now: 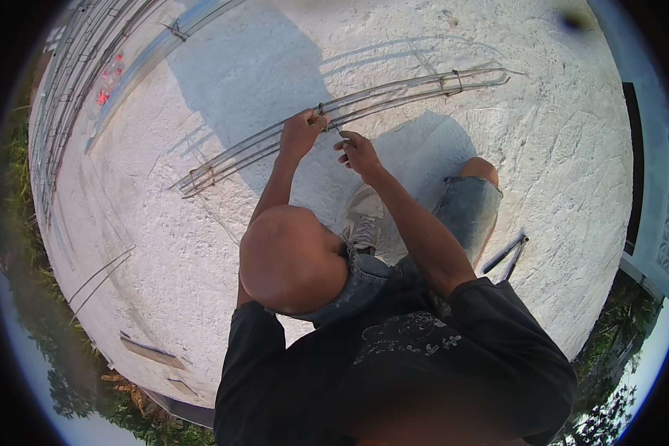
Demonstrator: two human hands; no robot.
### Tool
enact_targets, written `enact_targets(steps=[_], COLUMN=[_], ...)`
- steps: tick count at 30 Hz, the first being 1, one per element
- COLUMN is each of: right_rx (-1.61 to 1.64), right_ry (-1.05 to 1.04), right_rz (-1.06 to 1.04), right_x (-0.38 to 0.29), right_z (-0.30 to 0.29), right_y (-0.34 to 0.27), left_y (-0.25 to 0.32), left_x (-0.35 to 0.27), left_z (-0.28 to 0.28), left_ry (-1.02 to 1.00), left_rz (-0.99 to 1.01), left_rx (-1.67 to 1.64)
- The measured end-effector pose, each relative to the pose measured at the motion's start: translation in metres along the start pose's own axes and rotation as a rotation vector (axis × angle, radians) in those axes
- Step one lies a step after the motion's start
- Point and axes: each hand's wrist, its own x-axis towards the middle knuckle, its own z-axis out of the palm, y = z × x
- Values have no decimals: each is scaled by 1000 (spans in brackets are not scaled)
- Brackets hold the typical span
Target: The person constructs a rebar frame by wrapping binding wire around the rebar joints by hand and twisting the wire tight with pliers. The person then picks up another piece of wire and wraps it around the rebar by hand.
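Note:
A long, narrow rebar cage (387,93) of thin steel bars lies across the rough concrete in front of me. Stirrups join its bars near both ends and around the middle. My left hand (304,131) grips the cage at a middle stirrup, fingers bent over the upper bars. Just to the right and nearer my body is my right hand (359,153), its fingers curled. Its index fingertip meets a thin, dark wire end beside the lower bars; whether it pinches the wire is too small to tell.
Pincers (507,256) lie right of my knee. More rebar cages (69,95) and a long metal channel (145,72) lie at the left, with plastic bottles (110,78) between. Bent rods (100,279) and a board (151,352) lie lower left. The slab edge drops towards plants.

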Motion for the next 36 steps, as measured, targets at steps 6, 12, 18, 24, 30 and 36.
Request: enact_targets(steps=[6, 12, 18, 24, 30, 36], right_rx=[244, 388, 548, 444, 442, 415], right_ry=[98, 39, 64, -56, -54, -115], right_rz=[114, 114, 94, 6, -86, 15], right_x=[12, 23, 25, 39, 44, 40], right_z=[3, 6, 10, 2, -4, -8], right_y=[-22, -17, -6, -14, -19, -20], left_y=[12, 13, 9, 15, 18, 16], left_x=[-3, -1, -4, -10, -8, -11], left_z=[9, 8, 6, 8, 2, 4], left_ry=[72, 63, 57, 111, 24, 45], left_rz=[31, 45, 77, 116, 67, 110], left_rx=[38, 39, 83, 88, -9, -47])
